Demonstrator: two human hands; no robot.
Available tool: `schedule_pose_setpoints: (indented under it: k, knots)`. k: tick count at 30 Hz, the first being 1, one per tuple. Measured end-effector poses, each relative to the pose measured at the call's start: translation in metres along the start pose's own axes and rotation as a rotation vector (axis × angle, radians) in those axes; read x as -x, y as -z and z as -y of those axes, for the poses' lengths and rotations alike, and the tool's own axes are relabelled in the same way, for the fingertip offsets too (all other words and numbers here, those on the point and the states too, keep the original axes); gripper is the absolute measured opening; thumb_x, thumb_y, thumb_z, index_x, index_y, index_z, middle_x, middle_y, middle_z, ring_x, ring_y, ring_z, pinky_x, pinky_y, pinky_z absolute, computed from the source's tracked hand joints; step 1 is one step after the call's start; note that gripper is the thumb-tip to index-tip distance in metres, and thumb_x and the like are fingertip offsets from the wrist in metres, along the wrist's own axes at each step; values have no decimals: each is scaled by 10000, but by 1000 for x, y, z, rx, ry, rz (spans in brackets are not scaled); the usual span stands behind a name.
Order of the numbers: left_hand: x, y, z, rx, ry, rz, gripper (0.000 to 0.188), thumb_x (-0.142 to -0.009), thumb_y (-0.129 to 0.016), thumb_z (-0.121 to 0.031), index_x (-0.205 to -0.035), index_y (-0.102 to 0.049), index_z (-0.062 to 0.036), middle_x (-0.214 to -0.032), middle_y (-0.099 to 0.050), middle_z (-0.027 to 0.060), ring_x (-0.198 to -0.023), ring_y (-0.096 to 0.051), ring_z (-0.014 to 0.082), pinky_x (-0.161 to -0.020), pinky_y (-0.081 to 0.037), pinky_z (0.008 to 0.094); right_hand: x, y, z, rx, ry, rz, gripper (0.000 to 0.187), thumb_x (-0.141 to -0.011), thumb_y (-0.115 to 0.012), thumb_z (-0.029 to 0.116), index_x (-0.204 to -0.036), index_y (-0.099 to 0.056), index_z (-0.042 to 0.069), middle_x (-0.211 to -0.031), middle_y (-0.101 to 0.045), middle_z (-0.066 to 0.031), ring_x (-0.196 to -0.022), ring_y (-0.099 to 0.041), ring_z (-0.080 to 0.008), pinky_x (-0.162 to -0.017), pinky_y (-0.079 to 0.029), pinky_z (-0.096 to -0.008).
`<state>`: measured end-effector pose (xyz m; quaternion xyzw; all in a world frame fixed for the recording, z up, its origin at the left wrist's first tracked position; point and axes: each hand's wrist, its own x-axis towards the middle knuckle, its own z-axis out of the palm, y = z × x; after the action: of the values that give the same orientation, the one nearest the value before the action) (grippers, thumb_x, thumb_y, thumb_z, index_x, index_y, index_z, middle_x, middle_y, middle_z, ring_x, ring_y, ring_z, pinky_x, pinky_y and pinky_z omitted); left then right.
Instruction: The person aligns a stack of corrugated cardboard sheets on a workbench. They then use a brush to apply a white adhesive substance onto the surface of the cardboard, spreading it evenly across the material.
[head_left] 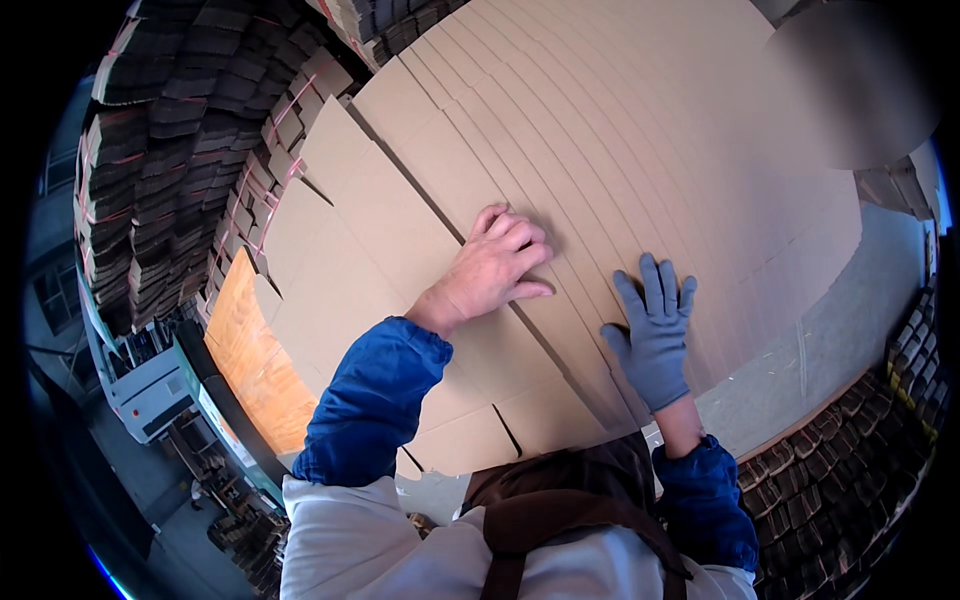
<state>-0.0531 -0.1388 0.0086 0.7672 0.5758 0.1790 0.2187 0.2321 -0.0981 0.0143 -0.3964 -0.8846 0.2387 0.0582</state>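
A fanned stack of flat brown cardboard blanks (640, 110) spreads in front of me, their edges overlapping in long steps. On its left side lies a cardboard blank (350, 240) with slots cut into its edges. My bare left hand (497, 258) rests near the middle of the stack, fingers bent and thumb apart, touching the cardboard with no visible grip on an edge. My right hand (655, 325), in a grey glove, lies flat on the stepped sheets to the right, its fingers spread. The undersides of the sheets are hidden.
Tall bundles of cardboard (160, 150) with pink straps stand at the left. A wooden board (258, 350) lies beside the stack, near a grey-green machine (150, 395). More bundled cardboard (830, 470) sits at the lower right. A blurred dark round patch covers the upper right.
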Motion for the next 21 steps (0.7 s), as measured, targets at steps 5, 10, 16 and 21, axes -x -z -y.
schedule_pose_setpoints:
  k: [5,10,16,21]
  knots:
    - [2,0,0,2,7,0,441,-726,-849,-396,-1023,-643,-143,-1099,-564,15,-1146,-515,250,-1146,-316,548,0,0,0,0,-7,18,746,-743,-790,273,-1431,-534,142,-1609,-298,-137,-1501,-229,-362,-1200,-54,-637]
    - [4,0,2,-16,7,-7,446,-717,-853,-402,-1017,-644,-148,-1097,-561,15,-1134,-514,252,-1148,-316,544,0,-2,-1,-1,-5,20,748,-747,-789,280,-1434,-530,140,-1611,-292,-142,-1502,-227,-367,-1200,-53,-639]
    - [5,0,3,-45,4,-6,437,-718,-852,-390,-1013,-644,-145,-1106,-560,13,-1137,-511,247,-1151,-314,538,0,0,1,4,-5,18,753,-751,-791,284,-1441,-523,150,-1605,-296,-144,-1497,-232,-371,-1196,-60,-642]
    - [4,-1,7,-76,-15,-21,456,-688,-861,-400,-1006,-657,-145,-1101,-551,17,-1134,-513,254,-1140,-325,542,0,-2,-2,-8,-12,36,728,-780,-778,284,-1451,-517,179,-1603,-295,-146,-1493,-228,-368,-1191,-57,-642]
